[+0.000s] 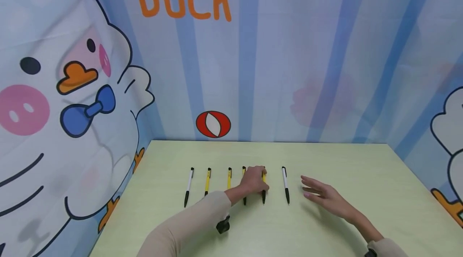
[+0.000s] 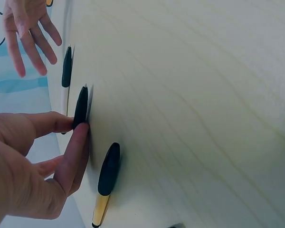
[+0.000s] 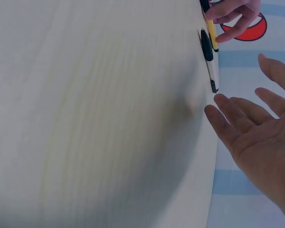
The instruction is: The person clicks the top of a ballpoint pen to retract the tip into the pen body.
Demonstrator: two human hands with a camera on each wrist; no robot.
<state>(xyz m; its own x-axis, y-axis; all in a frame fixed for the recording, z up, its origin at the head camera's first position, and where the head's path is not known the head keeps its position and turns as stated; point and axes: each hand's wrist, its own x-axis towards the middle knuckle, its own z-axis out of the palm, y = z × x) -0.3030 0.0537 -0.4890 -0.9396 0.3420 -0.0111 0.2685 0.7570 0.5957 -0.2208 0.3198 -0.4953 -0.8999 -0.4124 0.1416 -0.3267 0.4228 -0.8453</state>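
My left hand pinches a yellow pen with a black grip, thumb on one side and fingers on the other. In the left wrist view the black grip shows between the fingertips, its point facing away from the hand. Just right of it lies a white pen, touched by neither hand. My right hand hovers over the table to the right of that white pen, fingers spread and holding nothing. Another yellow pen lies left of the pinched one, partly hidden by the left hand.
Farther left in the row are two yellow pens, one partly behind the left forearm and one, then a white pen at the end. The pale wooden table meets a duck-print curtain at its back edge.
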